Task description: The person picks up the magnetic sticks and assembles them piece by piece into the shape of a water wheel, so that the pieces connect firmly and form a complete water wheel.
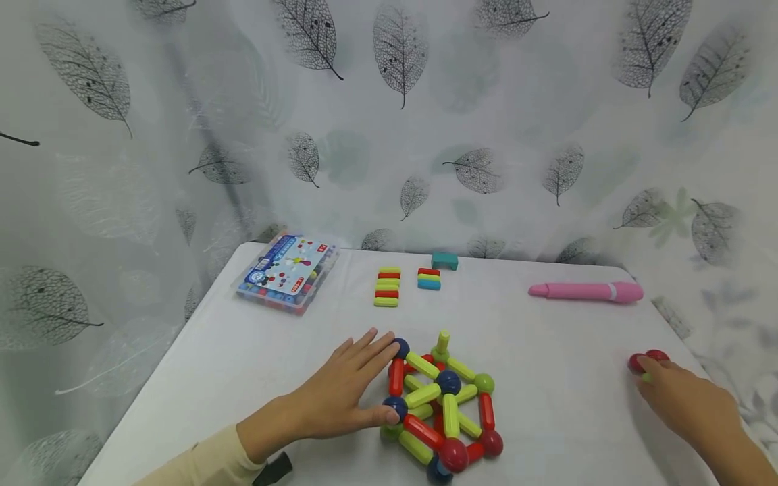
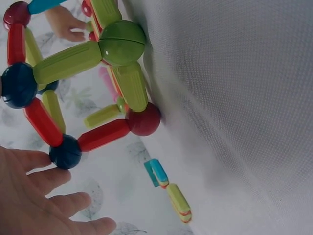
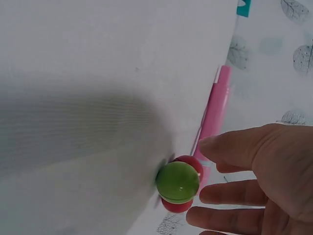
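Your head camera looks forward and down over the whole table [image 1: 547,405] from a little way back. Your left wrist camera sits low and close, tilted sideways at the rod-and-ball structure [image 2: 98,63], which the head view [image 1: 440,405] shares. Your right wrist camera, also close and tilted, shares the pink pen [image 3: 213,115] [image 1: 583,291].

The left hand [image 1: 340,395] lay palm-down, fingers straight and slightly spread, thumb extended forward. Its forearm (in a cream sleeve [image 1: 203,462]) entered from the lower left. The right hand [image 1: 683,398] reached forward at the right edge, fingers [image 3: 234,147] loosely extended and parted, gripping nothing.
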The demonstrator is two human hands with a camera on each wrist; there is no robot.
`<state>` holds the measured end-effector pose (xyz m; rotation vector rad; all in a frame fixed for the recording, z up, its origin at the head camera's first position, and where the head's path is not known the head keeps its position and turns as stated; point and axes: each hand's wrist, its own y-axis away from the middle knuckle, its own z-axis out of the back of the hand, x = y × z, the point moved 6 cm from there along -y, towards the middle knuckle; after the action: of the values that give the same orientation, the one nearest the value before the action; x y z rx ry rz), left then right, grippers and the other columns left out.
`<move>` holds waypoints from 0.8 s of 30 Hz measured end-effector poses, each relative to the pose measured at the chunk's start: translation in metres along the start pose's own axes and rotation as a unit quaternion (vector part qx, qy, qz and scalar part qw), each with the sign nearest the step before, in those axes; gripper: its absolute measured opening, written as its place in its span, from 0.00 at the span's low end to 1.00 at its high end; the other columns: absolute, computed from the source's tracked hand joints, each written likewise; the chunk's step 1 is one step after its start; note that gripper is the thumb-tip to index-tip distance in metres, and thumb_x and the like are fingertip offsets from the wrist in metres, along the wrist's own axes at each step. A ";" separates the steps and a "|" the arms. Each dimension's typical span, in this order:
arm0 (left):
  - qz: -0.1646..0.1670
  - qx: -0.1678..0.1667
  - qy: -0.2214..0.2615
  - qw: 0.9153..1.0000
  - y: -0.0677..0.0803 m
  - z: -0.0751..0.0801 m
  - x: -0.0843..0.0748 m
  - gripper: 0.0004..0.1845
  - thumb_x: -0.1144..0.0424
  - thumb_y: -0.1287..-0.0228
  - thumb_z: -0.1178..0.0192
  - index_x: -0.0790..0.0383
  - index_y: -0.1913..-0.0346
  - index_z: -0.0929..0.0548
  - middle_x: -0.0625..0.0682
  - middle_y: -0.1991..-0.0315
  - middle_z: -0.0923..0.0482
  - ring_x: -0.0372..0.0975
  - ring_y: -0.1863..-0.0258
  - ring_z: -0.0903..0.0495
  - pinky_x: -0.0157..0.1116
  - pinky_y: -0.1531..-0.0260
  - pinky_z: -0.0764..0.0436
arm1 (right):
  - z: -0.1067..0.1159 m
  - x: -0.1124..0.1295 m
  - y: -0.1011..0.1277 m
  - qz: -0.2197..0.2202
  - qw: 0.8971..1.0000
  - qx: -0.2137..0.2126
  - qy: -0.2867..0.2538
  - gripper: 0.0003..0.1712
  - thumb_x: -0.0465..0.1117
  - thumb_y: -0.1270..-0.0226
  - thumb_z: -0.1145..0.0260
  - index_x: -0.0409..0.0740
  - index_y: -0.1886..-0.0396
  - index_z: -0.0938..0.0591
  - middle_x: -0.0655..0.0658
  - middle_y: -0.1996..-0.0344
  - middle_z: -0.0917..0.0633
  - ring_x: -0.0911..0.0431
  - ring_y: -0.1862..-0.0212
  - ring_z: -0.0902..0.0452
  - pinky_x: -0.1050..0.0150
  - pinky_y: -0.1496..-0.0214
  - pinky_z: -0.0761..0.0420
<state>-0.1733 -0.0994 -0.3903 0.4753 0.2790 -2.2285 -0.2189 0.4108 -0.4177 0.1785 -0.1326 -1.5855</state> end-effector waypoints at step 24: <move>0.001 0.002 0.001 1.000 0.000 -0.001 0.000 0.50 0.23 0.36 0.52 0.45 0.18 0.47 0.42 0.17 0.53 0.46 0.17 0.59 0.62 0.25 0.48 | -0.009 -0.004 0.001 0.028 0.993 -0.110 -0.033 0.17 0.32 0.42 0.27 0.34 0.53 0.19 0.27 0.61 0.21 0.32 0.68 0.21 0.36 0.71 0.20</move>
<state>-0.1735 -0.0989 -0.3915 0.4789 0.2759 -2.2277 -0.2161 0.4152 -0.4263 -0.0495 -0.0140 -1.5377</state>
